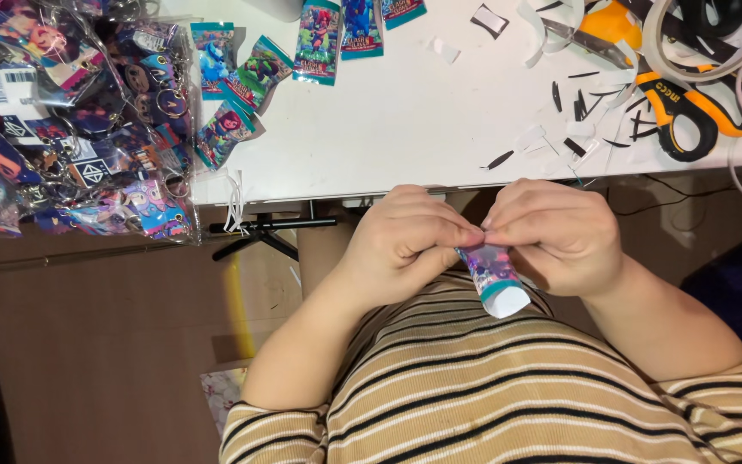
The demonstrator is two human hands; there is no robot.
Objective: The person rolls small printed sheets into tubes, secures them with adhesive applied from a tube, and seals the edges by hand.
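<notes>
Both hands meet below the white surface (405, 129) edge, over the lap. Left hand (401, 241) & right hand (556, 236) pinch the top of a small colourful packet (493, 279), grip clamped on it w/ fingertips together. Packet hangs down btwn the hands, white end lowest. More packets (242, 82) & orange scissors (689, 103) lie on the surface.
</notes>
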